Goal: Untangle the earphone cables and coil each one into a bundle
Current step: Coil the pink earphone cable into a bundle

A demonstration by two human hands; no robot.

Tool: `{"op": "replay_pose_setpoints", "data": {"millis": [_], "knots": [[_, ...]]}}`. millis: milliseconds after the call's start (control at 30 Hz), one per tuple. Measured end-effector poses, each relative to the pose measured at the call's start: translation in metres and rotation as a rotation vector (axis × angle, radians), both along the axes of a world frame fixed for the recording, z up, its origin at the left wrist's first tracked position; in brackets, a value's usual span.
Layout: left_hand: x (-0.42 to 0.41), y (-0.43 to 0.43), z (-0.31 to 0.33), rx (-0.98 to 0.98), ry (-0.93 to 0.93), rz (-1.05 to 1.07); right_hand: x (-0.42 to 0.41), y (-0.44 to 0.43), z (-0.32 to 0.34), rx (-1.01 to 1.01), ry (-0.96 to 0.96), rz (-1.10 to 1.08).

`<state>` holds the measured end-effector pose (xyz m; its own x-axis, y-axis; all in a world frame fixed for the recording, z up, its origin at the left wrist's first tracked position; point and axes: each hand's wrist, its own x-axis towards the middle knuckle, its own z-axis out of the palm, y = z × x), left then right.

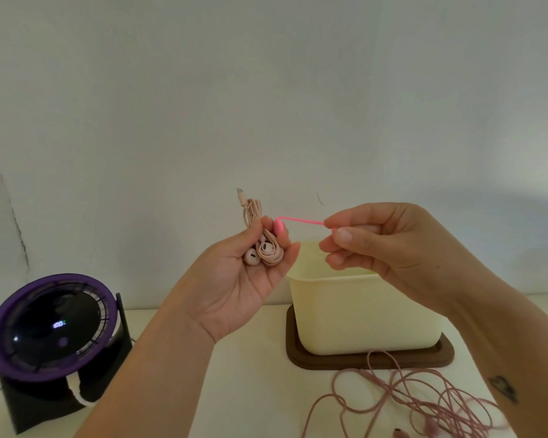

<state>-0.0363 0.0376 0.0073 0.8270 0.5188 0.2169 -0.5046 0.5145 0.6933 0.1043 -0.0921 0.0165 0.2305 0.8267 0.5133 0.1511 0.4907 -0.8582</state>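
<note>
My left grip [244, 289] is holding one coiled earphone bundle [268, 252], my right grip [383, 248] is pinching a pink tie [301, 220]; pink cables [424, 394] are lying tangled.

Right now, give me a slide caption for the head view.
Left hand holds a coiled earphone bundle; right hand pinches its pink tie; another cable lies tangled nearby.
</note>
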Motion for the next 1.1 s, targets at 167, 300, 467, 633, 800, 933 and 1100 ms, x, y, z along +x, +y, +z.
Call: {"op": "replay_pose_setpoints", "data": {"millis": [167, 300, 467, 633, 800, 933, 1100], "knots": [[0.002, 0.001, -0.002, 0.009, 0.016, 0.003, 0.004, -0.001, 0.000, -0.018, -0.032, 0.019], [0.002, -0.001, -0.005, 0.108, 0.076, 0.017, 0.007, 0.002, -0.002, -0.004, -0.104, -0.151], [0.001, 0.002, -0.012, 0.426, 0.328, 0.165, 0.010, 0.004, -0.004, -0.042, -0.295, -0.393], [-0.001, 0.002, -0.014, 0.675, 0.473, 0.201, 0.005, 0.002, -0.002, -0.084, -0.330, -0.353], [0.003, -0.008, -0.015, 0.803, 0.579, 0.146, -0.010, 0.009, -0.006, -0.105, -0.499, -0.295], [0.003, -0.017, -0.014, 0.895, 0.579, 0.133, -0.024, 0.021, -0.018, -0.077, -0.648, -0.379], [-0.002, -0.019, -0.011, 0.926, 0.546, 0.080, -0.022, 0.025, -0.023, -0.100, -0.717, -0.399]]}}
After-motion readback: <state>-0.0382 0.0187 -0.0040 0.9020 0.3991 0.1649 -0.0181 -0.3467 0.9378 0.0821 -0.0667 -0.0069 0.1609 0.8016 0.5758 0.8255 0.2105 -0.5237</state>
